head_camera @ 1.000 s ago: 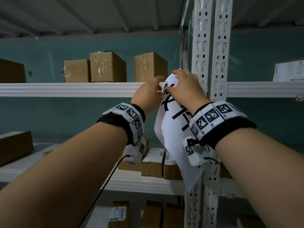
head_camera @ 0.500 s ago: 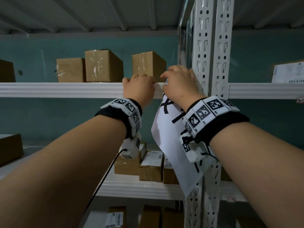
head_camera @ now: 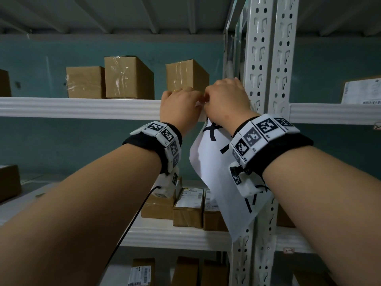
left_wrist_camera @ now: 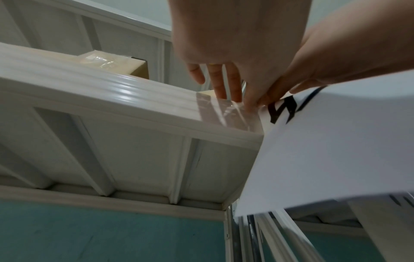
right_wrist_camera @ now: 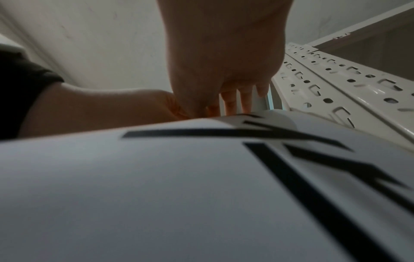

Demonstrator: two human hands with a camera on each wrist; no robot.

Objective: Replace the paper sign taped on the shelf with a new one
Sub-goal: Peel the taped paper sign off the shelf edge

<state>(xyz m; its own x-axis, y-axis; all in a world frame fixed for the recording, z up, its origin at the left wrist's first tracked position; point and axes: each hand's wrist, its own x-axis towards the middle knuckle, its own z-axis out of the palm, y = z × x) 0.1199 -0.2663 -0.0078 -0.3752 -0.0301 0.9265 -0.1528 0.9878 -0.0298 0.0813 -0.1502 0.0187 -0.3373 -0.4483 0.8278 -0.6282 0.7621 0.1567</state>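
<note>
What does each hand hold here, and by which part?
Left hand presses the tape on the shelf edge. Right hand holds the paper sign by its top edge.

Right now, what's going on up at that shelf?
A person is working a white paper sign at the front edge of the upper shelf, beside the slotted upright. The left hand presses straight fingers on a strip of clear tape that runs from the shelf edge onto the sign's corner. The right hand holds the sign's top edge. The rest of the sheet hangs loose and curled, so it is not flat yet.
</note>
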